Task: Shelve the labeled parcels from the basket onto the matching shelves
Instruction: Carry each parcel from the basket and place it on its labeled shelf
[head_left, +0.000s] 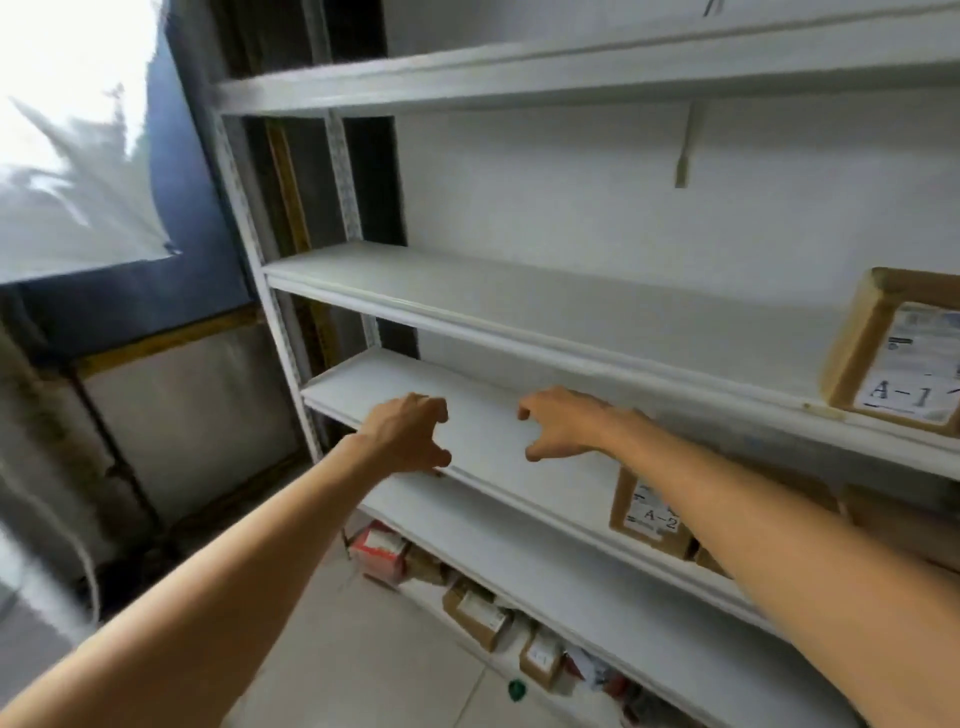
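A white metal shelving unit (467, 322) fills the view. On its upper shelf at the right stands a brown cardboard parcel labelled A-1 (893, 353). One shelf lower, another brown parcel labelled A-2 (652, 514) sits partly behind my right forearm. Both my arms reach out in front of that lower shelf. My left hand (410, 434) hovers at the shelf's front edge with loosely curled fingers and holds nothing. My right hand (561, 423) is a little to its right, fingers also loosely curled and empty. The basket is out of view.
Several small cardboard boxes (478, 613) and a red-and-white box (379, 551) lie on the floor under the lowest shelf. A small green object (517, 690) lies on the tiled floor. A bright window (67, 130) and dark frame are at the left.
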